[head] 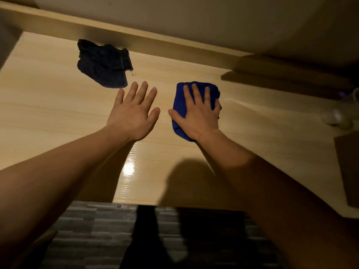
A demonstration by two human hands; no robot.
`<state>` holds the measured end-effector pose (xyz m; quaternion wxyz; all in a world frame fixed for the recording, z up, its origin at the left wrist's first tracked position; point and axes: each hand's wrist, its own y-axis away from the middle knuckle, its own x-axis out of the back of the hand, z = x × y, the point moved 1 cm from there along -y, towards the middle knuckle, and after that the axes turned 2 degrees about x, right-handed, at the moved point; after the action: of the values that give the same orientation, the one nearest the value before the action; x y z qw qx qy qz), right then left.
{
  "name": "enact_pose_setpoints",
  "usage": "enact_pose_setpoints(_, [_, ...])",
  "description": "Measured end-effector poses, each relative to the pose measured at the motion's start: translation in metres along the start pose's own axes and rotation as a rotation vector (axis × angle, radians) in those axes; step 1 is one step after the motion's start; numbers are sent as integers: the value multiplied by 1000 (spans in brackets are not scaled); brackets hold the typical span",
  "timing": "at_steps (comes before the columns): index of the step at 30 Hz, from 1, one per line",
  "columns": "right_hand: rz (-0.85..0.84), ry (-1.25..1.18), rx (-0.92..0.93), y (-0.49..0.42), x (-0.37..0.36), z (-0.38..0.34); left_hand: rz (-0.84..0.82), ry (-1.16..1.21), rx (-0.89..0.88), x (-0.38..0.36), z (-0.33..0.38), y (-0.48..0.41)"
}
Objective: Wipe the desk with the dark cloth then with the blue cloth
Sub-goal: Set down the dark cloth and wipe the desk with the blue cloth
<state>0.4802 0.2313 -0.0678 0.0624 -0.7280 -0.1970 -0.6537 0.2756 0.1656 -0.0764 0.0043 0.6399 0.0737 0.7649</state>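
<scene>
The light wooden desk [58,113] fills the view. A crumpled dark cloth [103,65] lies at its back left, close to the raised back ledge. My left hand [134,113] hovers flat just in front of that cloth, fingers spread, holding nothing. A folded bright blue cloth [179,101] lies right of centre, and my right hand [198,113] presses flat on top of it with fingers spread, covering most of it.
A raised wooden ledge [174,41] runs along the desk's back. At the right edge stand clear, blurred objects [338,117] and a brown box-like thing [347,167]. The desk's front edge and a dark patterned floor [93,230] show below.
</scene>
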Motion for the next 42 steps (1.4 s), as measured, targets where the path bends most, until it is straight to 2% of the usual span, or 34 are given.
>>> enact_pose_setpoints(6, [-7,-13,44,89,-15,-7,-2,25,-4,2,1,4])
enact_pose_setpoints(12, [-19,-8,82,158,-27,-10,129,90,-36,10,18,19])
enact_pose_setpoints(15, [-3,-27,105,186,-37,-10,103,167,-42,8,49,27])
enact_pose_setpoints(20, [258,-116,233,229,-51,-5,9,214,-102,-1,97,34])
enact_pose_setpoints(24, [208,-161,371,254,-51,10,-37,161,-61,-13,112,37])
enact_pose_setpoints(26, [163,-249,331,255,-42,23,-45,97,-37,-19,114,37])
enact_pose_setpoints(28, [240,-351,235,238,-21,39,-44,80,-30,-20,116,35])
enact_pose_setpoints(31, [415,-378,147,180,25,72,-47,64,-26,-21,117,32])
enact_pose_setpoints(34, [310,-412,34,95,63,99,-49,49,-19,-22,119,30])
enact_pose_setpoints(38, [271,-278,26,-22,76,119,-43,46,-12,-22,118,29])
enact_pose_setpoints(42, [2,-32,-20,-79,54,124,-60,41,3,-23,119,29])
